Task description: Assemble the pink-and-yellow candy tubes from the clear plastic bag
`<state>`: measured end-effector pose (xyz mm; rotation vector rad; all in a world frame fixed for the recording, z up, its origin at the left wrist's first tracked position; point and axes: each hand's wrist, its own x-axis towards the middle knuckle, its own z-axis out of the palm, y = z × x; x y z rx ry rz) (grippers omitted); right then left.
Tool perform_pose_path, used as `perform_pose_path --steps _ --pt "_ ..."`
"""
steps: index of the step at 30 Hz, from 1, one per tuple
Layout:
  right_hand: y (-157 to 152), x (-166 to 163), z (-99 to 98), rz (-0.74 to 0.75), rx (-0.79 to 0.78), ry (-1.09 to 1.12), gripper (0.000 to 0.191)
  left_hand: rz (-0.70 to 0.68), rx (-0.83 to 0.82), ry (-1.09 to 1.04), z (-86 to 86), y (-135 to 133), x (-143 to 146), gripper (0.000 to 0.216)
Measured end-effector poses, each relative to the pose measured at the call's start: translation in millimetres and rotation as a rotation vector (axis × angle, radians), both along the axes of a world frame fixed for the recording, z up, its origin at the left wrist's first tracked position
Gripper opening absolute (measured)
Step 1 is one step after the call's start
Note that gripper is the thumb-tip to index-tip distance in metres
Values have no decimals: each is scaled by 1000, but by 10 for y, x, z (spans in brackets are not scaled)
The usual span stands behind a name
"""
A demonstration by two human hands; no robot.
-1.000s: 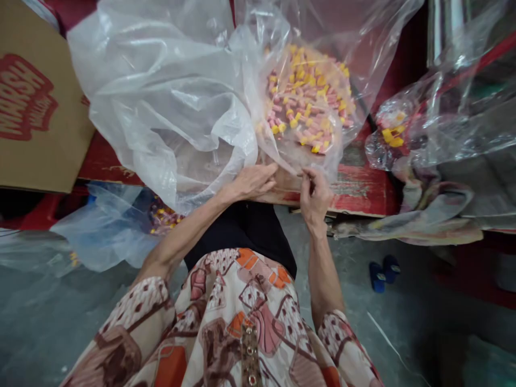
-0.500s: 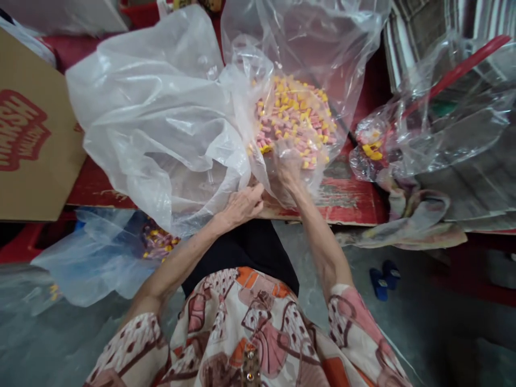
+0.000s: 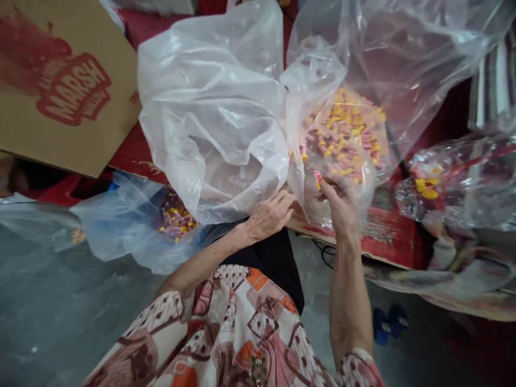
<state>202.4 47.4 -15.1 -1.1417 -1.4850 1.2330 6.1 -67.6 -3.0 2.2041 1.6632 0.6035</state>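
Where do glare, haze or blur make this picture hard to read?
Head view: white glints streak the crinkled plastic at right; the translucent bag hazes the pink-and-yellow pieces; the blue slippers look blurred on the dim floor.

Pink-yellow pieces (image 3: 349,123), red table (image 3: 397,239), blue slippers (image 3: 381,327)

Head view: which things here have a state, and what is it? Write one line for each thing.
Left hand: fingers curled; grip unclear.
Right hand: pinching one small piece.
White bag: crumpled, mouth gaping.
Clear bag: holding heaped pieces.
Blue slippers: unworn, on the floor.
Red table: paint worn near its front edge.
Cardboard box: open or shut, cannot tell.
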Motion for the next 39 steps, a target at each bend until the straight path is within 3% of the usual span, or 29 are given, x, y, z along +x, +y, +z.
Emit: perform_pose_path --steps 3,6,8,11,14,18,21,24,27,32,36,39 --pt "-377 -72 188 -13 -74 160 33 -10 0 -73 -73 -104 18 18" --pt "-690 -251 255 74 -106 205 30 -13 1 -191 -90 -133 -193 21" --pt "-824 -357 203 146 -92 154 30 196 81 -206 -38 -67 -523 24" --pt "-895 -443 27 210 18 -20 31 634 177 -71 44 157 -1197 25" --pt "-855 -455 -140 197 208 -272 31 848 91 85 9 405 -1800 28" --pt "-792 -434 -201 131 398 -396 25 801 -111 189 -100 559 -2202 29" --pt "-791 -425 -224 65 466 -412 22 738 -102 111 -51 539 -2288 17" --pt "-790 -415 -291 92 458 -443 24 770 -49 -41 111 416 -2207 15" --pt "-783 -392 -303 153 365 -381 23 755 -24 -261 305 183 -1892 21" --pt "-821 -412 -158 220 21 47 30 422 -275 -722 469 -102 -1104 31" --pt "-869 -430 -157 248 -81 160 43 159 -347 -636 355 -24 -701 27" --pt "-927 -351 -174 139 52 -59 42 37 -242 -383 214 45 -483 20"
